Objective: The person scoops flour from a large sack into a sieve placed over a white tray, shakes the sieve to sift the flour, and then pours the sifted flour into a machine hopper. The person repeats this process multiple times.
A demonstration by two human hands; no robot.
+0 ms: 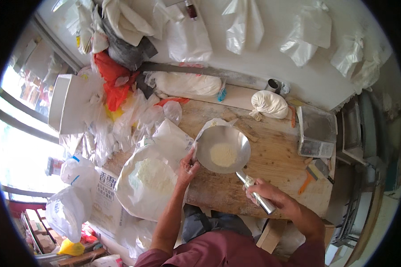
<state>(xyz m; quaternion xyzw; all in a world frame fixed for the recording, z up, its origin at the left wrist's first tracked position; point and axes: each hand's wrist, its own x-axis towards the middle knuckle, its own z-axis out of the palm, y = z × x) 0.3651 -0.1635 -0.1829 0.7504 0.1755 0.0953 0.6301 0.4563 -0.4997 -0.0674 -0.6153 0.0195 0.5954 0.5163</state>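
Note:
A round metal pan (205, 140) with a long tubular metal handle is held over the wooden table, and a pale powder (223, 155) lies in its bowl. My right hand (265, 193) is closed around the handle. At the pan's left rim is my left hand (188, 167), its fingers around the edge of a white plastic bag whose far part shows behind the pan. To the left stands an open white sack (127, 197) with whitish powder (150, 173) inside.
Plastic bags (120, 126) crowd the table's left side. A tied cloth bundle (270, 104) and a metal cup (273, 85) stand at the back. A clear-lidded box (316, 130) and an orange-handled scraper (307, 182) lie right. Bags hang on the wall.

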